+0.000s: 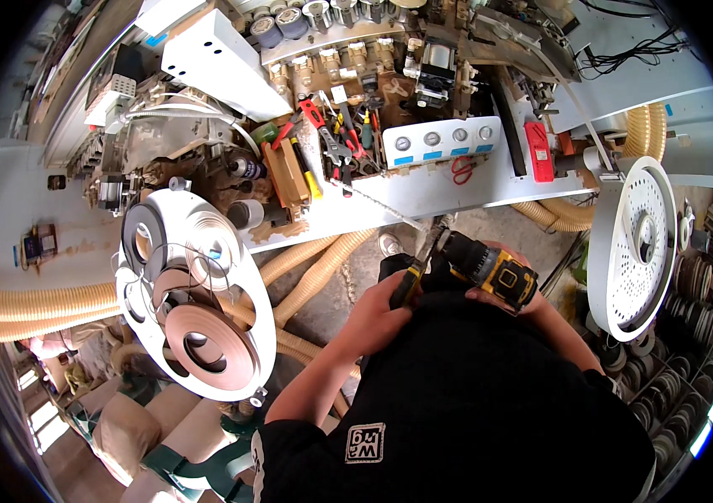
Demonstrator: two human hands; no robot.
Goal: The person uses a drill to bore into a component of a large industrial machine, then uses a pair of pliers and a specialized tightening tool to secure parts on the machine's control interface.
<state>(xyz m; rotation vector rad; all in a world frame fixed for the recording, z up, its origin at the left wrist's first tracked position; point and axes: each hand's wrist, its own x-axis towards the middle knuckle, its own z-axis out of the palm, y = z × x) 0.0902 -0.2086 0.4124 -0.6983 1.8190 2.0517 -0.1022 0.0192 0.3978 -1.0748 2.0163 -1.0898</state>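
My left hand [383,312] is closed around the yellow-and-black handles of what look like pliers [408,283], their jaws up by the front of the drill. A yellow-and-black cordless drill [503,277] lies tilted in my right hand [484,297], its black chuck toward the upper left. From near the chuck a long, thin, twisted drill bit [386,209] runs out toward the bench edge. Jaws and chuck overlap, so I cannot tell exactly what the pliers grip. Both hands are in front of my black shirt, just short of the bench.
Pliers and screwdrivers lie heaped on the bench [407,197], beside a white gauge panel [442,142]. Red scissors [462,170] and a red device [538,152] lie further right. A white reel holder [260,335] with brown rolls stands left, a perforated white disc [646,243] right. Ribbed hoses [319,281] cross below.
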